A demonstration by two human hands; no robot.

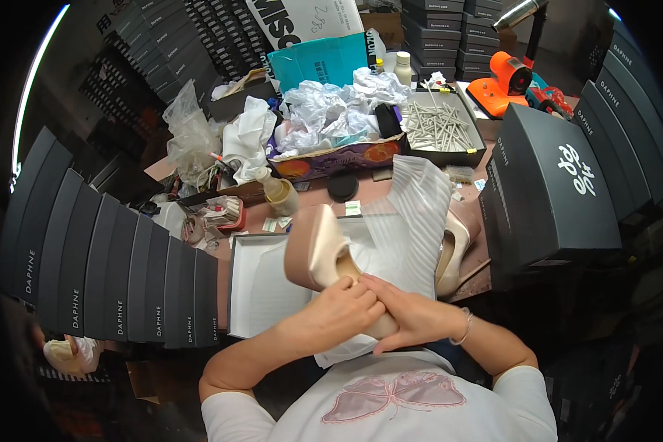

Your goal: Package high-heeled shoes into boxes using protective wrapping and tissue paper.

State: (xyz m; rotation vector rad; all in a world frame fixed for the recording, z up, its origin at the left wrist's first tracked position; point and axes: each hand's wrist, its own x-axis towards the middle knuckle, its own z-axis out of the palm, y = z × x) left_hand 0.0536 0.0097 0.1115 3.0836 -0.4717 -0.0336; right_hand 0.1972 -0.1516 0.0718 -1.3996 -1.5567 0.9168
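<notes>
Now both your hands meet at the beige high-heeled shoe point(318, 254): left hand point(337, 309) fingers pinched inside its opening, right hand point(412, 318) clamped beneath, over the open white box point(261, 295); seemingly stuffing it – next, press deeper

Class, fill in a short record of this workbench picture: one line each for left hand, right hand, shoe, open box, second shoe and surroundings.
left hand: grips the beige shoe near its opening
right hand: on the same shoe, fingers meeting the left hand
shoe: beige high heel, held above the open box
open box: white inside, lined with tissue paper
second shoe: lies right of the box, partly under the paper
surroundings: black boxes stacked on both sides; tray of sticks behind
</notes>
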